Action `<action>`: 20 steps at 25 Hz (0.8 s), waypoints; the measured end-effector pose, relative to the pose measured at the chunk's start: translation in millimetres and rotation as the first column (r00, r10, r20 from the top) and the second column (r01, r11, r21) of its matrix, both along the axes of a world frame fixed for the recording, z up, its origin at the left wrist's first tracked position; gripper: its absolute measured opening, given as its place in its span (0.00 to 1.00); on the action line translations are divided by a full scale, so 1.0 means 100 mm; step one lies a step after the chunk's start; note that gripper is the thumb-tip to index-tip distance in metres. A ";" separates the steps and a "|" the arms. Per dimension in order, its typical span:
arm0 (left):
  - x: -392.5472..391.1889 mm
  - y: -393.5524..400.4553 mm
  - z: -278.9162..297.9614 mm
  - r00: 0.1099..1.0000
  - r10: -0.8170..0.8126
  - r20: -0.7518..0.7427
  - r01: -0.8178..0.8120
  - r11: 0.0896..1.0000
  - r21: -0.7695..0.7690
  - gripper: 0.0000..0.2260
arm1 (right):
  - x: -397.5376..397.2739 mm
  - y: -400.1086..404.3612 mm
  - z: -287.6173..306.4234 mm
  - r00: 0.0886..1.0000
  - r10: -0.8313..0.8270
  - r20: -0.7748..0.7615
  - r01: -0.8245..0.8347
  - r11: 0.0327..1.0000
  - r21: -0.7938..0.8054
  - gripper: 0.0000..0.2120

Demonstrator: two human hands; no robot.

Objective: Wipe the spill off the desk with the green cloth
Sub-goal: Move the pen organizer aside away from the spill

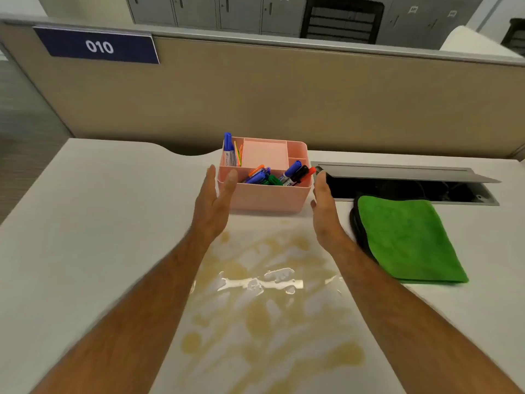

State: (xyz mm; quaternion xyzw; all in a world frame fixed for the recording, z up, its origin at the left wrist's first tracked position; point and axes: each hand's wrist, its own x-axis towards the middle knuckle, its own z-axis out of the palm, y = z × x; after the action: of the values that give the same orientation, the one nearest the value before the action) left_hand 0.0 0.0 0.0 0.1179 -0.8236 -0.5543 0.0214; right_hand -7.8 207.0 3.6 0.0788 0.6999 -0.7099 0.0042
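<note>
Both hands are spread flat with fingers straight and palms turned inward toward each other, and neither has hold of anything. The left hand (213, 201) stands at the left end of the pink organizer (264, 194), its fingertips level with the box's near-left corner; whether skin touches plastic cannot be told. The right hand (324, 207) stands at the organizer's right end, close beside the wall, with the same doubt about contact. Both forearms reach forward from the bottom corners of the view and converge toward the box, passing over the white surface (85, 223). Between and beneath the forearms lies the spill (264, 294), a yellowish-brown smeared puddle with a bright glare across its middle, stretching from just in front of the organizer toward the near edge. The green cloth (406, 240) lies folded flat on the surface to the right of the right forearm, just beside the spill, its far edge by an open cable tray (412, 189) with a raised grey lid. The organizer holds markers (294, 174) in its front compartment. Behind it rises a beige partition (284, 95) bearing a blue sign (98, 46) reading 010. The surface left of the left arm is bare out to its edge.
</note>
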 end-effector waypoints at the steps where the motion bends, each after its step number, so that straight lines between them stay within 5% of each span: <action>1: -0.05 0.02 0.00 1.000 0.000 -0.014 0.001 0.997 0.079 0.43 | -0.01 -0.05 0.03 1.000 0.031 -0.005 -0.031 0.999 -0.028 0.17; 4: -0.13 0.07 -0.03 0.998 0.020 -0.053 -0.007 0.972 0.236 0.35 | -0.10 -0.11 -0.05 0.999 0.033 -0.011 -0.033 0.998 -0.054 0.23; 8: -0.16 0.11 -0.03 0.995 0.086 -0.047 -0.066 0.943 0.326 0.40 | -0.14 -0.14 -0.12 0.998 0.048 -0.033 -0.050 0.997 -0.051 0.25; 20: -0.32 -0.80 0.29 0.964 0.267 -0.006 -0.252 0.916 0.311 0.40 | -0.33 -0.95 0.11 0.979 0.200 -0.051 -0.204 0.973 -0.111 0.26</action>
State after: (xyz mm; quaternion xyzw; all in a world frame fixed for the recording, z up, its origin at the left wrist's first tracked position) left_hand -32.0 -80.1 28.9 0.2145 -0.7034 -0.6708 0.0959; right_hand -40.8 112.1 14.6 -0.0072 0.6618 -0.7466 0.0672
